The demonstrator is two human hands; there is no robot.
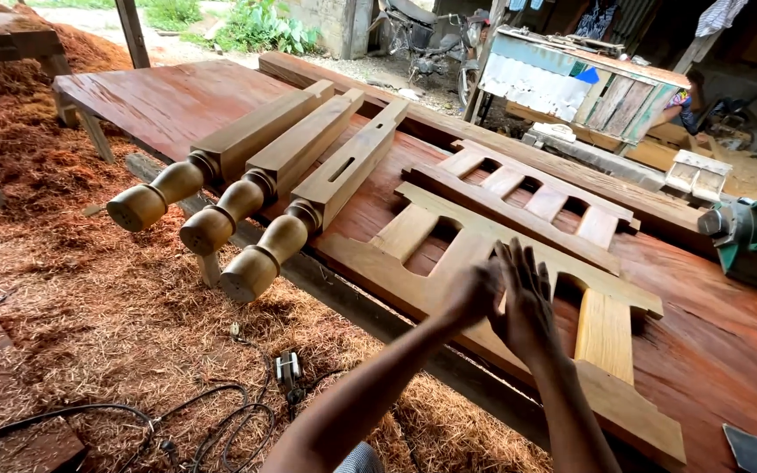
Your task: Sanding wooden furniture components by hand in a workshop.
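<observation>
My left hand (470,293) and my right hand (526,302) are held together in front of me, palms close, fingers of the right spread. Neither holds anything. They hover over a slatted wooden frame panel (606,337) lying flat on a reddish plank workbench (729,342). A second slatted frame (536,197) lies just beyond it. Three turned wooden legs (286,184) lie side by side to the left, their rounded feet sticking out past the bench edge.
A green power sander (755,235) sits on the bench at the right. A dark sanding sheet (755,451) lies at the lower right. Red wood shavings (89,298) and black cables (186,420) cover the ground. A motorbike (427,39) stands behind.
</observation>
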